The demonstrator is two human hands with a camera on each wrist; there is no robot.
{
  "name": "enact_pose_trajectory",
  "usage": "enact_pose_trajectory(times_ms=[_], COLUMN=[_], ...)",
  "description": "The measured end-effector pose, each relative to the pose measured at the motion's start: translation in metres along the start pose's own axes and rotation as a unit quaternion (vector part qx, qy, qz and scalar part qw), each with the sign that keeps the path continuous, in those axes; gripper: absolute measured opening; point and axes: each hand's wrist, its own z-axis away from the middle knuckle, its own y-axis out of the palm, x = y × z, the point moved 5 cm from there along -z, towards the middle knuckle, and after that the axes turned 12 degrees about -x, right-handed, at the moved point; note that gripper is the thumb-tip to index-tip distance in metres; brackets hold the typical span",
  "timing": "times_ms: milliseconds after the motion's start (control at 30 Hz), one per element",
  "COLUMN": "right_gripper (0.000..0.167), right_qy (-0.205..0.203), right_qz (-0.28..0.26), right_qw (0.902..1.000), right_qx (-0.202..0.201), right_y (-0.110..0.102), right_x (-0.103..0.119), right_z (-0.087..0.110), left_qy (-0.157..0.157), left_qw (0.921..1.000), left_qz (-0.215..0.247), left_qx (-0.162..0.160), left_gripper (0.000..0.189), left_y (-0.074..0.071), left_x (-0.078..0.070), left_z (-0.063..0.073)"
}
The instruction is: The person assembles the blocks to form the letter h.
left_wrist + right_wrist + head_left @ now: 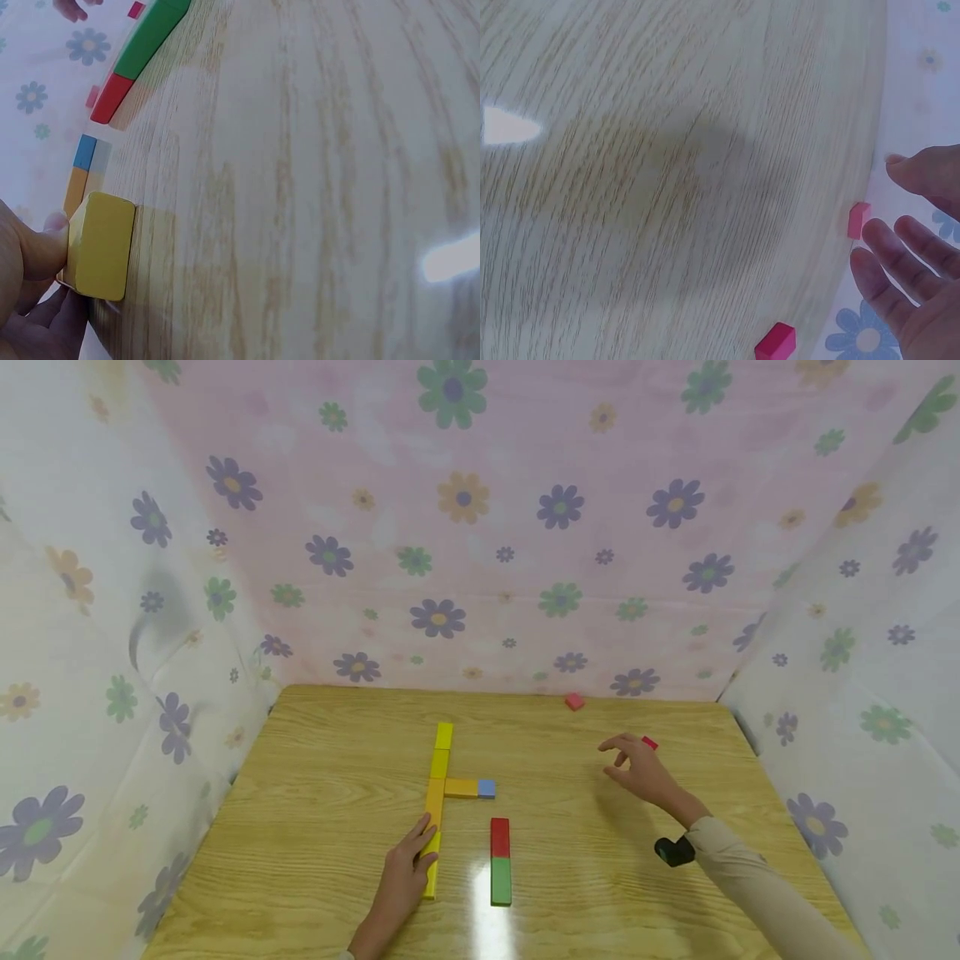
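Note:
On the table's left half, yellow blocks [444, 737] and an orange block [435, 800] form a straight row. My left hand [402, 878] pinches the nearest yellow block [105, 247], thumb on one side and fingers on the other in the left wrist view. Off the row's right side juts another orange block [461, 788], with a small blue block [487, 789] at its end. My right hand [643, 777] hovers over the table at the right, fingers loosely bent and holding nothing. One small red block [649, 742] lies just beyond it, partly hidden by the hand.
Right of the row, a red block [500, 837] and a green block [501, 882] lie end to end. Another small pinkish-red block [574, 702] lies by the table's back edge. Flower-patterned cloth [495, 527] encloses the wooden table [300, 827] at the back and both sides.

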Motion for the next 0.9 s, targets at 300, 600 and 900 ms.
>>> enact_pose_trajectory(times_ms=[300,600,900], right_gripper=[0.031,0.033,0.041], right_qy=[0.023,0.027,0.079], right_qz=[0.009,0.013,0.02], right_qw=[0.9997,0.9993,0.9965], right_qx=[0.005,-0.02,-0.019], right_y=[-0.008,-0.022,-0.033], right_x=[-0.015,-0.028,-0.051], right_z=[-0.003,-0.005,-0.008], left_qy=[-0.014,0.006,0.005], left_qw=[0.9999,0.9999,0.9999], left_qz=[0.007,0.009,0.007], left_qx=[-0.005,-0.014,-0.007], left_gripper=[0.044,0.044,0.043], left_y=[-0.003,-0.003,-0.001], left_x=[-0.002,-0.005,-0.005], left_z=[0.0,-0.001,-0.002])
